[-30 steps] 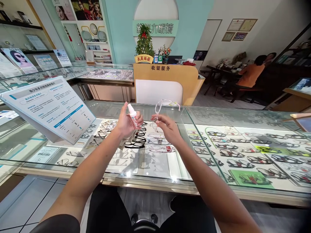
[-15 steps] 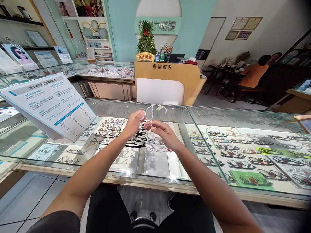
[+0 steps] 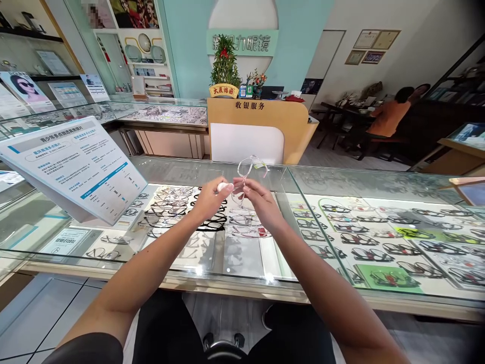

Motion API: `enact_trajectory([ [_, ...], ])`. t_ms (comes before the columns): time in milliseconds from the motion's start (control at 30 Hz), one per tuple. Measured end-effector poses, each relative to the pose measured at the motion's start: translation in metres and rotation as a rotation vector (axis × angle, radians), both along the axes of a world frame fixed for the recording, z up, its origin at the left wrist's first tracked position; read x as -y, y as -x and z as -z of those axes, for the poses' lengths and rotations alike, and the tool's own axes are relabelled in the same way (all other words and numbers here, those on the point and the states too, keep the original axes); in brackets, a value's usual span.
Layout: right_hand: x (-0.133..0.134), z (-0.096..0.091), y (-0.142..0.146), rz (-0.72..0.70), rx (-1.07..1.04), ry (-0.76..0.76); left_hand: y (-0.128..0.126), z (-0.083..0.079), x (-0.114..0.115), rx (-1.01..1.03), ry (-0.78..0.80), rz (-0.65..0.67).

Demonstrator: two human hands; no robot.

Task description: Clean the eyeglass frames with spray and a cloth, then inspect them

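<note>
Above the glass counter (image 3: 242,275), my right hand (image 3: 263,205) pinches a pair of clear-framed eyeglasses (image 3: 245,169) near the bridge. The eyeglasses are turned on end, one lens ring upward and a temple reaching out to the right. My left hand (image 3: 210,199) is closed, with a small white piece (image 3: 223,186), perhaps a cloth, showing by the thumb. Its fingers are close beside the eyeglasses; whether they touch cannot be made out. Under the glass, below my hands, lie rows of dark-framed and clear eyeglasses (image 3: 244,219).
A tilted information board (image 3: 76,167) stands on the counter at left. More eyeglasses (image 3: 373,254) lie in the right-hand case. Behind is a wooden cashier desk (image 3: 261,114) with a plant (image 3: 225,63). A person in orange (image 3: 390,119) sits at the back right.
The eyeglasses have turned and tilted to the right in my right hand. My left hand has shifted slightly right, its white piece now more visible and lower than the upper lens.
</note>
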State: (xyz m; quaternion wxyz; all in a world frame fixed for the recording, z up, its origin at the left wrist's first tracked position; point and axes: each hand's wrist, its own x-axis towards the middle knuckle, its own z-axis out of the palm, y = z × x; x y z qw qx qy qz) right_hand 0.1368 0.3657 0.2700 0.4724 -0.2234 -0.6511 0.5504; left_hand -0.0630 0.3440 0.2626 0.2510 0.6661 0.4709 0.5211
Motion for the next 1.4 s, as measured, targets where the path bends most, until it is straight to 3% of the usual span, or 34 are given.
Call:
enact_trajectory([
  [133,0.001,0.002,0.001,0.001,0.017,0.003,-0.004,0.004,0.000,-0.020,-0.023,0.038],
  [233,0.000,0.002,0.000,0.002,0.024,0.009,0.004,0.002,-0.006,0.023,0.000,-0.022],
  [367,-0.005,0.004,-0.003,0.029,0.032,0.016,0.034,-0.002,-0.026,0.055,0.019,-0.247],
  [467,-0.008,0.004,-0.004,0.043,0.031,0.033,0.062,-0.001,-0.042,-0.001,0.123,-0.456],
  [567,-0.009,0.004,-0.004,0.035,0.012,0.040,0.082,0.003,-0.053,-0.132,0.198,-0.544],
  [767,-0.008,0.004,-0.004,0.034,0.006,0.046,0.096,0.009,-0.059,-0.278,0.212,-0.565],
  [1033,-0.009,0.004,-0.004,0.043,0.023,0.034,0.096,0.019,-0.064,-0.469,0.330,-0.596],
  [1400,-0.007,0.001,-0.004,0.046,0.045,0.026,0.089,0.016,-0.062,-0.605,0.403,-0.635],
])
